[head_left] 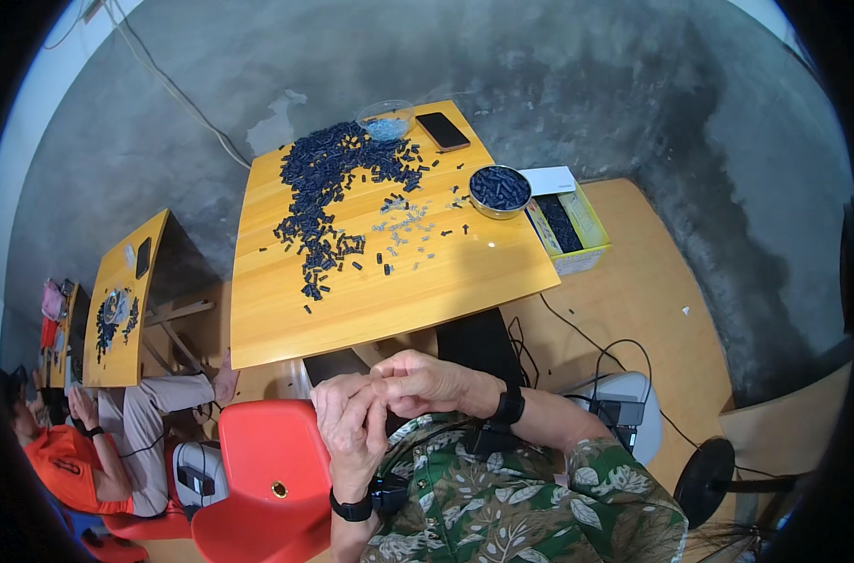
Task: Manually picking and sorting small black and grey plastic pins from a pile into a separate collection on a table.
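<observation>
My left hand (350,418) and my right hand (418,383) meet in front of my body, off the table's near edge. The fingers of both are pinched together at the tips; whatever lies between them is hidden or too small to name. Beyond them on the yellow wooden table (389,314) spreads a heap of small black cylindrical pieces (319,174). Small clear pieces (406,223) lie scattered to the right of it. A metal bowl (502,215) at the table's right edge is full of the black pieces. A clear bowl (410,114) at the back holds pale bluish bits.
A dark phone (443,131) lies near the back corner. Right of the table stands a yellow box (588,225) with black pieces inside. A red chair (272,469) is at my left; beyond it a person in orange (66,464) sits by another table (117,352). Cables (587,328) trail at right.
</observation>
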`<action>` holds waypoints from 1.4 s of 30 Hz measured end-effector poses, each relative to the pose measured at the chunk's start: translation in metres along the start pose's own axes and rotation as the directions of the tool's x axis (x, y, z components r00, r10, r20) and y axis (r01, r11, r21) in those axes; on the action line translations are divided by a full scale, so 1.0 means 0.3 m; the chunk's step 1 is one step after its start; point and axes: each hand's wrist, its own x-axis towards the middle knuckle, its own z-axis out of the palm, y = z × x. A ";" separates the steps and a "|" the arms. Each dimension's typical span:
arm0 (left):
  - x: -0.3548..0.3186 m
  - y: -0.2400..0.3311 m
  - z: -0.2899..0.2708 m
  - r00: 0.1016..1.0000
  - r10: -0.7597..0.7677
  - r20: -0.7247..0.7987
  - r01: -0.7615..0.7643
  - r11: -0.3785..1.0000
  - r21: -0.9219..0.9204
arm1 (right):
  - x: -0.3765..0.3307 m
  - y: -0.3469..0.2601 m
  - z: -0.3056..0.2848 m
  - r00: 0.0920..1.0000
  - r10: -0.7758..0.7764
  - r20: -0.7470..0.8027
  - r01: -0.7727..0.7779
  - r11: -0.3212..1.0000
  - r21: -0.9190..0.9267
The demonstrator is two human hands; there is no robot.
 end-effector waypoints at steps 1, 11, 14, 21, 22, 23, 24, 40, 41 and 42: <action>0.008 0.002 -0.003 0.999 -0.016 0.027 0.015 0.999 0.032 | -0.008 -0.028 0.011 0.999 0.012 -0.042 -0.014 0.998 -0.055; -0.012 -0.004 0.001 0.955 -0.291 -0.052 0.287 0.955 -0.074 | -0.137 -0.440 -0.263 0.383 -0.919 -0.098 -0.045 0.087 -0.995; -0.010 -0.004 0.004 0.951 -0.308 -0.037 0.303 0.948 -0.100 | -0.184 -0.578 -0.313 0.278 -0.955 -0.098 -0.293 0.013 -0.956; -0.017 -0.004 -0.002 0.946 -0.320 -0.047 0.315 0.944 -0.099 | -0.130 -0.674 -0.412 0.230 -0.973 -0.021 -0.634 -0.134 -0.762; -0.020 -0.007 -0.005 0.943 -0.331 -0.047 0.325 0.941 -0.098 | -0.129 -0.680 -0.422 0.224 -0.975 -0.004 -0.682 -0.154 -0.715; -0.017 -0.011 -0.007 0.949 -0.310 -0.052 0.305 0.949 -0.084 | -0.129 -0.683 -0.430 0.221 -0.975 0.014 -0.726 -0.174 -0.665; -0.017 -0.015 -0.006 0.949 -0.311 -0.055 0.304 0.947 -0.102 | -0.130 -0.684 -0.432 0.201 -0.980 0.001 -0.722 -0.148 -0.676; -0.054 -0.071 -0.039 0.944 -0.317 -0.093 0.306 0.945 -0.121 | 0.286 -0.380 -0.215 0.629 -0.776 -0.046 -0.300 -0.188 -0.935; -0.060 -0.078 -0.040 0.939 -0.329 -0.100 0.316 0.940 -0.128 | 0.289 -0.385 -0.231 0.638 -0.756 -0.149 -0.332 -0.096 -0.938; -0.057 -0.082 -0.038 0.940 -0.325 -0.103 0.311 0.941 -0.131 | 0.295 -0.384 -0.241 0.640 -0.753 -0.149 -0.334 -0.099 -0.937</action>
